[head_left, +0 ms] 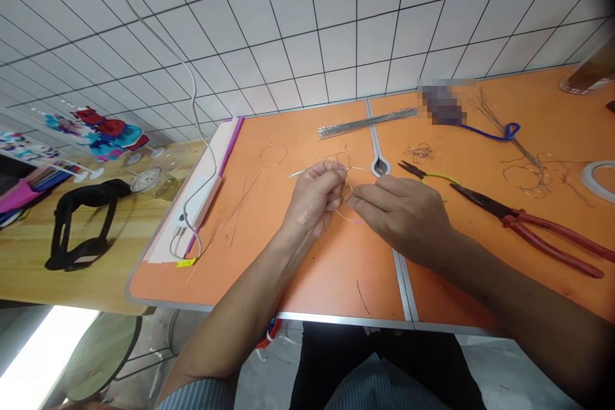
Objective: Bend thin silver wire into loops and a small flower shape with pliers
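We saw a person's left hand (pixel 314 195) and right hand (pixel 398 214) held close together above the middle of an orange counter (pixel 336 282), working on a thin silver wire (pixel 342 213). The wire was in the air between the hands, bent into loose curves, with a pink-marked end (pixel 358 221) hanging just below the right fingers. Both grips looked narrow: the left fingers were curled tightly around one stretch of the wire, while the right thumb and forefinger pinched another. The exact contact was partly hidden by the fingers. Holding the hands so near each other probably gave firm control over such a springy wire.

Much of what lay around appeared to be arranged for easy reach. Needle-nose pliers (pixel 413 171) with yellow-green handles lay just beyond the right hand, and larger red-handled pliers (pixel 523 224) lay farther right. A bundle of straight wires (pixel 368 123) sat toward the far side, seemingly kept clear of the working area. A finished-looking wire ring (pixel 273 154) rested beyond the left hand, and tangled copper-coloured wire (pixel 421 152) lay near the needle-nose pliers. A white power strip (pixel 202 198) lay along the counter's left end.
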`<action>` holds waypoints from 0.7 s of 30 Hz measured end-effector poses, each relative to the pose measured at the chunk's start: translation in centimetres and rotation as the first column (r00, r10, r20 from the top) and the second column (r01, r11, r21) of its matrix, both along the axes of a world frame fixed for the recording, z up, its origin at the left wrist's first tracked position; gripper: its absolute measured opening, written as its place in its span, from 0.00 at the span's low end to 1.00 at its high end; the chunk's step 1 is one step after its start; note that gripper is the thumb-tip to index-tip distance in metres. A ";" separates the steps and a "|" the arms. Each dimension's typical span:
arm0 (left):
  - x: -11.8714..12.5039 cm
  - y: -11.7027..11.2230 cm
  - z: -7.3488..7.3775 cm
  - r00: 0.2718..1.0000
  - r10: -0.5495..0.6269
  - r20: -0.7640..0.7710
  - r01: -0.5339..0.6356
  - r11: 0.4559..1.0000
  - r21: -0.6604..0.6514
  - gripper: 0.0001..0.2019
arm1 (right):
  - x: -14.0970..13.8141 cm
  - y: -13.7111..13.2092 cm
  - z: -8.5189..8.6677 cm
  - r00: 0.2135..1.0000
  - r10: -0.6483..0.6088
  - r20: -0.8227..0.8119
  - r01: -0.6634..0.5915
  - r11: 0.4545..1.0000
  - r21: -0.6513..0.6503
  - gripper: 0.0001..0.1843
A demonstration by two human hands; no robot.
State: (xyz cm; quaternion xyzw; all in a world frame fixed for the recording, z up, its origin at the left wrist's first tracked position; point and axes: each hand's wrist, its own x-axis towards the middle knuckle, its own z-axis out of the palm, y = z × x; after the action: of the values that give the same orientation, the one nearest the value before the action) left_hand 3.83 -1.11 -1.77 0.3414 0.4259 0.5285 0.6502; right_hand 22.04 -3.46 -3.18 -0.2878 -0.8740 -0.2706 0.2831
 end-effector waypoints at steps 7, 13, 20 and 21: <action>0.2 -0.1 -0.2 0.999 0.024 -0.037 -0.024 1.000 0.018 0.08 | 0.2 -0.2 0.1 1.000 0.013 -0.009 -0.013 0.999 -0.050 0.17; 0.2 -0.1 -0.2 1.000 -0.005 -0.028 0.005 1.000 0.022 0.10 | 0.1 -0.2 0.0 1.000 0.000 0.002 0.000 0.995 -0.101 0.18; 0.3 -0.3 -0.1 1.000 -0.017 -0.021 0.018 1.000 0.017 0.11 | 0.0 -0.3 0.1 1.000 -0.004 0.002 0.004 1.000 -0.019 0.16; 0.3 -0.3 0.0 1.000 -0.019 -0.024 0.019 1.000 0.015 0.11 | 0.0 -0.3 0.1 1.000 -0.004 0.003 0.004 1.000 -0.018 0.16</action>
State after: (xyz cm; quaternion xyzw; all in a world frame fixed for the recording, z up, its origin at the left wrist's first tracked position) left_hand 4.09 -1.41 -1.82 0.3566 0.4264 0.5213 0.6475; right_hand 22.07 -3.79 -3.12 -0.2917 -0.8763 -0.2636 0.2784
